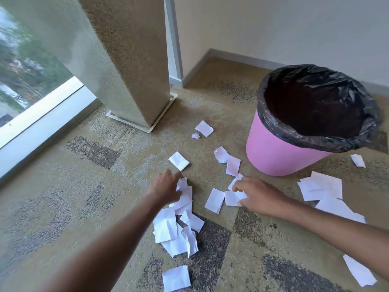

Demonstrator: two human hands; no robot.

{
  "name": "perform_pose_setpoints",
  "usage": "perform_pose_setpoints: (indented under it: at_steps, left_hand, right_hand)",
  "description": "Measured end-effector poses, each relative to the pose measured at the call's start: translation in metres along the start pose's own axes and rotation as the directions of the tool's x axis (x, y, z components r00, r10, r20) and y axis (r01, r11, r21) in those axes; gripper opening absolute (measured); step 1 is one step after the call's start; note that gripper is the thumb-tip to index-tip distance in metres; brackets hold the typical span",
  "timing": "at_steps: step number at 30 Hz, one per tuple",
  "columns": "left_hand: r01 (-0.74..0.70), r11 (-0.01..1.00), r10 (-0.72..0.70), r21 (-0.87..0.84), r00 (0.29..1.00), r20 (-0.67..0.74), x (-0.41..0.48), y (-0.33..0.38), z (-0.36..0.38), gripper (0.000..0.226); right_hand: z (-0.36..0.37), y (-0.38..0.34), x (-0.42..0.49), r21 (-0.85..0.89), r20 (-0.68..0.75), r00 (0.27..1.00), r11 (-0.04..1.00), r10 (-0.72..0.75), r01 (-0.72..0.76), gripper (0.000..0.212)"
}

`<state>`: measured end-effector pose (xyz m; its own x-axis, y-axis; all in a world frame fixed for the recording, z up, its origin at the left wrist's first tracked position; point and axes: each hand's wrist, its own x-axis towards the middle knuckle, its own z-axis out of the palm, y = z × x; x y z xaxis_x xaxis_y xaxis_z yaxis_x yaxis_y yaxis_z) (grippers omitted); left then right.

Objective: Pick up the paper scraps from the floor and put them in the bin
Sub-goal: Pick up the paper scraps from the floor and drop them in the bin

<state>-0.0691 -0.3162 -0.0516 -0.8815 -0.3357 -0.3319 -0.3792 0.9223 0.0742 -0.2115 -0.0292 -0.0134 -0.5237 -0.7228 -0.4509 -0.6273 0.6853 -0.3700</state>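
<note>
Several white paper scraps lie scattered on the patterned carpet. A pile of scraps (pixel 179 228) sits in the middle, and my left hand (pixel 166 187) reaches down onto its far end, fingers curled around scraps (pixel 185 194). My right hand (pixel 255 194) is low over the floor, its fingers pinching a scrap (pixel 232 198). The pink bin (pixel 271 152) with a black liner (pixel 315 106) stands upright to the right, behind my right hand. More scraps (pixel 321 186) lie right of the bin's base.
A textured column (pixel 130 60) on a white base stands at the back left beside a large window (pixel 25 60). A cream wall (pixel 273 26) runs behind the bin. Single scraps (pixel 204 128) lie between column and bin, and others (pixel 359 272) at the lower right.
</note>
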Motion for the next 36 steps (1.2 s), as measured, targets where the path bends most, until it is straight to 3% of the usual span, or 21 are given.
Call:
perform_pose_setpoints:
  at_steps: [8,13,17,22,28,32,36]
  left_hand:
    - [0.024,1.000,-0.024,-0.006,0.994,-0.108,-0.014,0.006,0.011,0.043]
    - [0.070,0.992,-0.091,-0.102,0.972,-0.216,-0.014,0.005,0.016,0.026]
    - [0.087,0.975,-0.138,-0.206,0.959,-0.249,-0.010,-0.002,0.017,0.019]
    - [0.123,0.940,-0.218,-0.317,0.934,-0.282,-0.004,-0.003,-0.003,0.018]
    - [0.010,0.889,-0.180,-0.458,0.927,-0.330,-0.005,0.021,-0.038,0.013]
    - [-0.047,0.737,-0.159,-0.675,0.958,-0.240,-0.012,0.051,-0.054,0.011]
    - [-0.009,0.304,-0.181,-0.953,0.981,-0.067,-0.024,0.087,-0.072,0.019]
  right_hand:
    - [0.042,0.008,0.010,-0.147,-0.167,0.985,0.987,0.045,-0.070,0.062]
    - [0.059,0.011,0.007,-0.084,-0.230,0.973,0.995,0.027,-0.047,0.055]
    - [0.057,0.010,0.003,0.113,-0.272,0.957,0.991,0.104,-0.076,0.025]
    - [0.054,0.017,0.000,0.411,-0.321,0.910,0.904,0.263,-0.117,0.024]
    - [0.031,0.011,-0.008,0.679,-0.401,0.854,0.733,0.331,0.035,0.017]
    - [0.009,-0.003,-0.016,0.799,-0.398,0.849,0.586,0.348,0.134,0.019]
    - [-0.016,-0.021,-0.034,0.800,-0.474,0.818,0.547,0.325,0.247,0.018]
